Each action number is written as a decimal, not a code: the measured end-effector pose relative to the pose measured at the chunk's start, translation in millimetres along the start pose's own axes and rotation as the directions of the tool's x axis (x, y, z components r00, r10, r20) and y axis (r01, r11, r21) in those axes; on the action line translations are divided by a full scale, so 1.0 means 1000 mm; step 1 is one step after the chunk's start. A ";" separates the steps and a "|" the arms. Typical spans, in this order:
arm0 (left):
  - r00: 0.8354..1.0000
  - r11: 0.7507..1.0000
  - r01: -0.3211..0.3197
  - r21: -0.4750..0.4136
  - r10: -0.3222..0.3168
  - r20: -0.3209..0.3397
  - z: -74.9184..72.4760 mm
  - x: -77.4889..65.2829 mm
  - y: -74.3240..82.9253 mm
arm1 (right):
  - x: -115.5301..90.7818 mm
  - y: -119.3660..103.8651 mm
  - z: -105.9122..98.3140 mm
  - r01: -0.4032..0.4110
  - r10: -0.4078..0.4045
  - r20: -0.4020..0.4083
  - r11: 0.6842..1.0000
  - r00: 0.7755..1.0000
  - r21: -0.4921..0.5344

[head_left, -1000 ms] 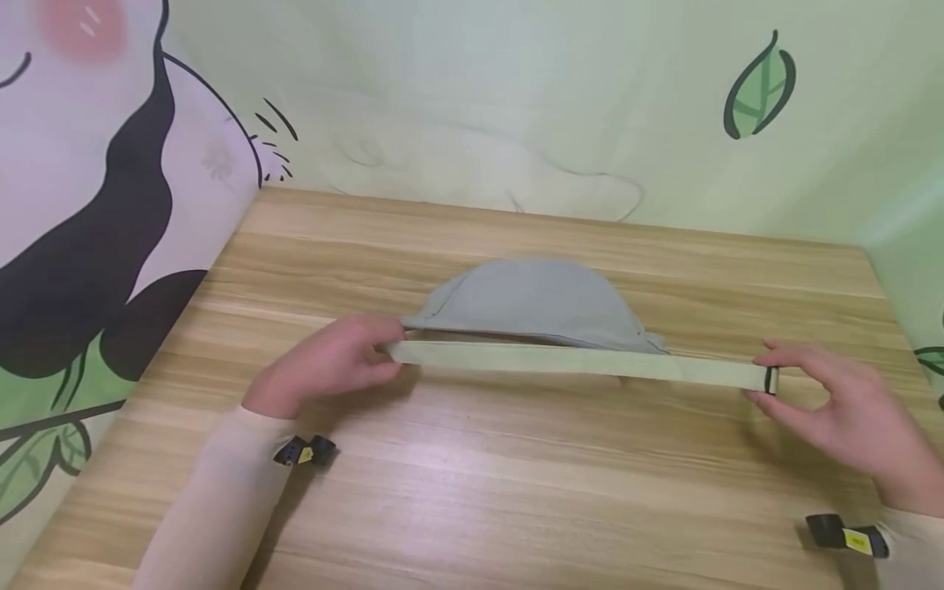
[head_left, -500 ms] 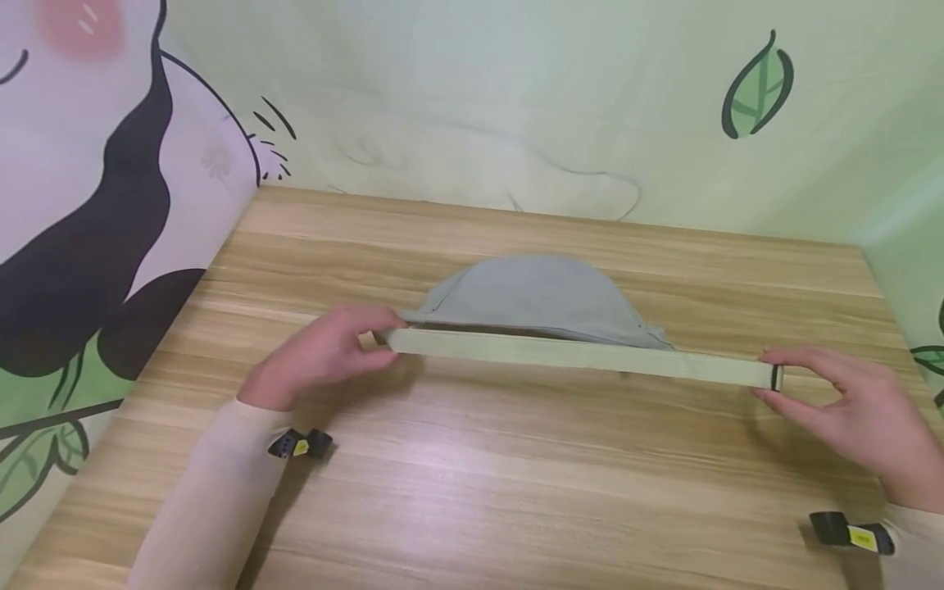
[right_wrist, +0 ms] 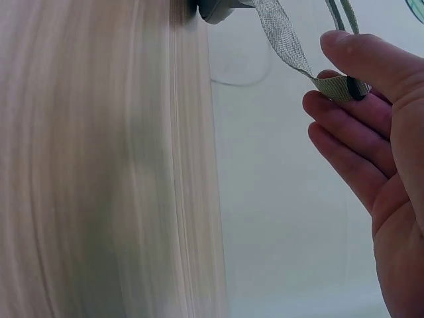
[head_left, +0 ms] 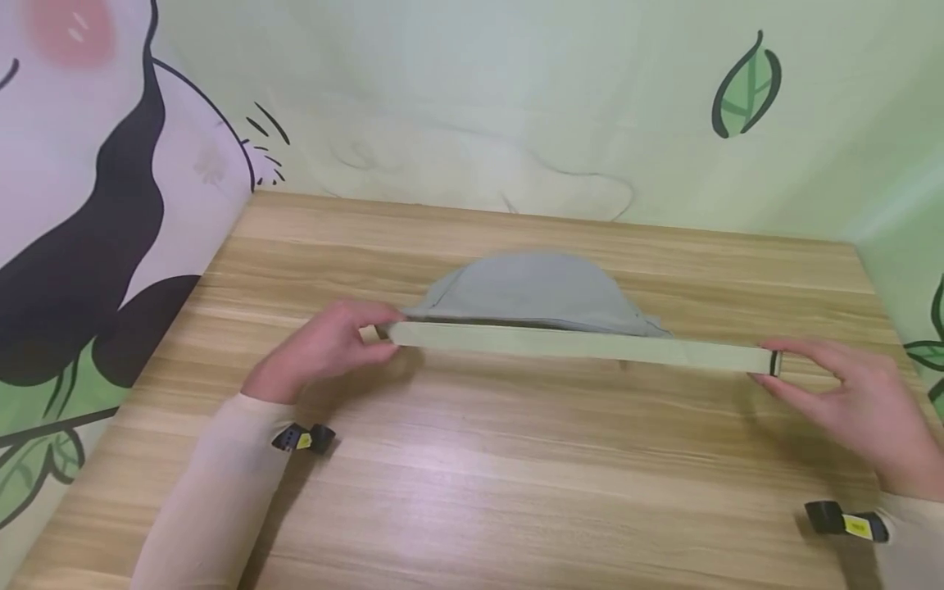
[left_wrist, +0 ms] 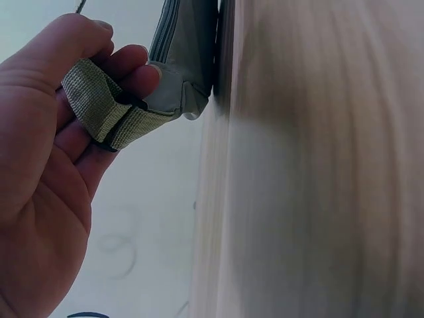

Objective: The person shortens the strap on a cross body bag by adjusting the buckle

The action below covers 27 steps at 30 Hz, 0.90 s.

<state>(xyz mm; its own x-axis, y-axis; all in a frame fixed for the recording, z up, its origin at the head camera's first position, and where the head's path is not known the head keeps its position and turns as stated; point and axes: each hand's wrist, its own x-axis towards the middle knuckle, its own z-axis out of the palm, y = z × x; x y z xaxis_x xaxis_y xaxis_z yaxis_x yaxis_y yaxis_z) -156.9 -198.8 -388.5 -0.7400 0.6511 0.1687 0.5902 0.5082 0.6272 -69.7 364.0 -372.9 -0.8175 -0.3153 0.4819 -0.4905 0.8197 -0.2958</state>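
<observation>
A grey waist bag (head_left: pixel 538 287) with a rounded body lies on the table in the head view. Its pale green webbing strap (head_left: pixel 575 338) is stretched nearly level along the near side of the bag. My left hand (head_left: pixel 324 344) pinches the strap's left end between thumb and fingers. In the left wrist view, the strap loops through a dark slider (left_wrist: pixel 119 126) within that hand, near the bag's zip (left_wrist: pixel 165 30). At the far end, my right hand (head_left: pixel 848 393) pinches the strap beside a black band (right_wrist: pixel 356 88).
The wood-grain table (head_left: pixel 472 475) extends on all sides of the bag. Behind it stands a pale green wall (head_left: pixel 442 82) with a printed leaf, and a panda picture (head_left: pixel 81 205) covers the left wall. Each sleeve carries a small black wrist camera (head_left: pixel 304 438).
Both hands keep their hold on the strap. The strap has moved slightly away from me and drawn a little longer towards the right. The head view has shifted slightly.
</observation>
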 end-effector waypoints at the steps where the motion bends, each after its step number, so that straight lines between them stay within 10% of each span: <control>1: 1.000 1.000 -0.001 0.003 0.001 -0.002 0.000 0.002 0.000 | 0.001 0.001 0.000 0.003 -0.003 -0.004 1.000 1.000 -0.018; 27: 0.980 0.976 -0.198 0.090 0.199 -0.006 0.001 0.024 -0.001 | 0.011 0.001 0.010 0.162 -0.158 0.035 0.954 0.987 -0.254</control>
<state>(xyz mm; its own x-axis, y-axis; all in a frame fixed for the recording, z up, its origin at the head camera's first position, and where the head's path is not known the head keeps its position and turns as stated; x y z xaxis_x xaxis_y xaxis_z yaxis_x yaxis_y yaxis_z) -175.1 -182.7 -385.6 -0.6097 0.7359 0.2945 0.7514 0.4183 0.5103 -82.1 356.6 -375.7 -0.7396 -0.4577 0.4934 -0.5235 0.8520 0.0055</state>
